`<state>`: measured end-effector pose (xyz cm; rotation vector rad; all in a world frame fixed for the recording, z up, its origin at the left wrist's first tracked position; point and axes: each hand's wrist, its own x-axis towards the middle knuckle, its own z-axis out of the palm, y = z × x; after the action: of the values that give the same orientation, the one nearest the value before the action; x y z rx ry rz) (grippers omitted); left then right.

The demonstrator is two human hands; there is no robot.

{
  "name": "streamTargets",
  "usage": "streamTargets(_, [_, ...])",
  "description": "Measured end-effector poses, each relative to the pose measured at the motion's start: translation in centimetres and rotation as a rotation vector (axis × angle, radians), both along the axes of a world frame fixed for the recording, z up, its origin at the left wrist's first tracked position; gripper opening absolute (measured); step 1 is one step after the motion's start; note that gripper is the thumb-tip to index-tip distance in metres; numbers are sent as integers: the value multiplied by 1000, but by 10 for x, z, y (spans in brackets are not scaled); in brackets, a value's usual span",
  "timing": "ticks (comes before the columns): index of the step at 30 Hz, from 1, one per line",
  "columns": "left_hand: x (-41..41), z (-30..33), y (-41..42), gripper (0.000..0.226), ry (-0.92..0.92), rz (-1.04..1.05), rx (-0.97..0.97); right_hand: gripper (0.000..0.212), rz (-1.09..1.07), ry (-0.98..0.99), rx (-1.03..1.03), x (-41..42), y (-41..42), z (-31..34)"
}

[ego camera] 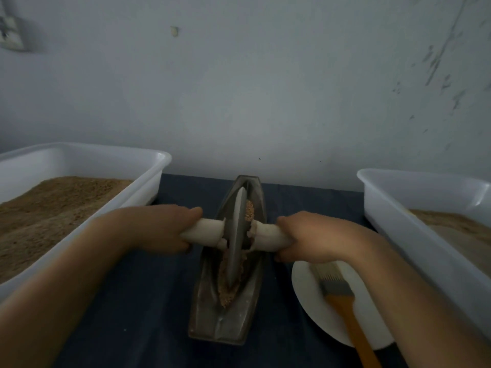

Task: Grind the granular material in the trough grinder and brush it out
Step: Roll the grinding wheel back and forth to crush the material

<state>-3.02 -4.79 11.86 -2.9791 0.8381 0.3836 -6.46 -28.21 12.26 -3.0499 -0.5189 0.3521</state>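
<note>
Grinding step. The trough grinder [228,264] sits on the dark cloth between two tubs; granular material [228,288] lies along its groove. The left hand [156,229] and right hand [308,239] each wrap an axle handle beside the wheel [237,235]. Roll with even pressure, wheel upright (brush [342,301] waits on the plate).

No text, label, brand, number or sign could be read anywhere in the head view.
</note>
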Motion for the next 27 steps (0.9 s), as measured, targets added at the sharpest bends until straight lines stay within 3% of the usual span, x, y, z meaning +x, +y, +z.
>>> streamTargets(5, [-4,8,2,25,102,-1,30,23,13,30,-22,-5,2,3])
streamTargets(8, [6,0,-1,28,68,30,-36,26,-11,-18,-23,7,3,-3])
streamTargets(15, [43,-36,-10,33,-504,41,-112,21,-68,-331,-20,43,-10,-27])
streamTargets(18, [49,-46,-13,31,-646,56,-175,19,-41,-549,-34,50,-11,-36])
streamTargets(22, [45,-44,-14,34,-629,62,-169,25,-60,-616,-57,50,-9,-40])
streamTargets(27, [29,-26,-9,36,-388,45,-52,23,-52,-327,-45,33,-5,-25])
